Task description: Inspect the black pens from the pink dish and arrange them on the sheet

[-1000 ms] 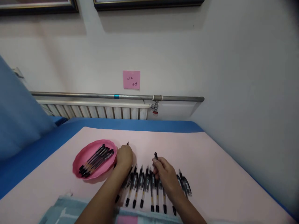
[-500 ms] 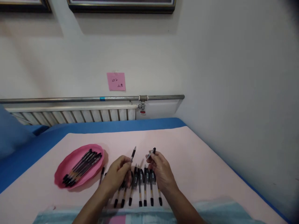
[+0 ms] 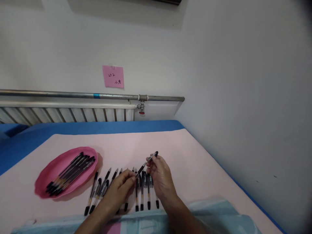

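Observation:
Between thumb and fingers, my left hand (image 3: pixel 124 186) grips an uncapped gel pen (image 3: pixel 140 169), its tip pointing up and right. My right hand (image 3: pixel 159 174) pinches a pen cap (image 3: pixel 152 156) with a black end. The pen's tip is at the cap's lower end; I cannot tell whether it is inside. Below both hands, several uncapped pens (image 3: pixel 142 195) lie side by side with their tips away from me, loose caps (image 3: pixel 145 179) among them. My left hand and forearm hide part of this row.
A pink scalloped dish (image 3: pixel 91 152) holding several capped pens (image 3: pixel 70 174) stands at the left. The pink sheet (image 3: pixel 195 182) lies over a blue surface (image 3: pixel 117 127). Light blue cloth (image 3: pixel 212 211) lies along the near edge. Behind are a radiator (image 3: pixel 85 113) and a pipe (image 3: pixel 165 98).
The held pen has tilted to the right and its tip has met the cap in my right hand. My hands have come closer together, and the view has shifted right and down.

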{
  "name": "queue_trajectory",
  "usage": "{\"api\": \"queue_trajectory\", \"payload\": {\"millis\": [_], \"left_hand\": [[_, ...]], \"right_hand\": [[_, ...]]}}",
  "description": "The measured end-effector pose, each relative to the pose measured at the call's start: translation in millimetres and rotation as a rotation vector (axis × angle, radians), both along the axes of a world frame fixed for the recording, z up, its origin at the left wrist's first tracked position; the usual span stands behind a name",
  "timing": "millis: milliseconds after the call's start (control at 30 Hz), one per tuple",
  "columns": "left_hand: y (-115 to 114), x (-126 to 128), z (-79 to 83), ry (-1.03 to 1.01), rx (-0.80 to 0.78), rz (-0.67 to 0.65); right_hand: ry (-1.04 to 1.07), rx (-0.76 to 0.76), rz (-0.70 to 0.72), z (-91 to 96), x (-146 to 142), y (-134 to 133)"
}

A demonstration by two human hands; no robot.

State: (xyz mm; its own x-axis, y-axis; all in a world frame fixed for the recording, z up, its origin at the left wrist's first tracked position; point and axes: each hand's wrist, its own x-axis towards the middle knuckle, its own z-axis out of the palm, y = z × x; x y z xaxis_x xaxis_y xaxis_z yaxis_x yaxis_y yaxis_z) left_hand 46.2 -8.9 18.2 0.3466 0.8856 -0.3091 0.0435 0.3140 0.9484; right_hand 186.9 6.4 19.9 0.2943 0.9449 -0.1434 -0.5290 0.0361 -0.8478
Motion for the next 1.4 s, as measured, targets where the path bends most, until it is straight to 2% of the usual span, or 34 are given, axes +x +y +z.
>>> {"api": "queue_trajectory", "payload": {"millis": [167,333,500,733,867,1200,1300,1400], "left_hand": [[1.3,-2.5,-1.0,0.011,0.014,-0.004],[1.0,-3.1,4.3,-0.016,-0.002,0.011],[2.7,-3.5,1.2,-0.051,-0.02,0.059],[3.8,-5.2,-9.4,-0.082,0.018,0.089],[1.6,-4.1,-7.9,-0.052,0.036,0.119],[0.4,-1.6,-6.2,-0.125,-0.002,0.159],[0.9,0.0,-8.9,-0.092,0.033,0.166],[3.9,-0.3,-9.6,-0.018,0.131,0.162]], "right_hand": [[-0.128,0.03,0.056,-4.1,0.1,-0.3],[-0.274,0.019,0.17,-8.2,-4.6,-3.3],[-0.266,-0.017,0.245,-9.7,-12.4,-5.9],[-0.237,-0.081,0.26,-7.7,-16.5,-5.0],[-0.266,-0.078,0.256,-9.7,-17.6,-3.3],[-0.341,-0.027,0.227,-16.5,-21.8,-3.5],[-0.374,-0.036,0.234,-15.4,-22.8,-3.2],[-0.391,-0.069,0.242,-11.1,-24.6,-4.4]]}}
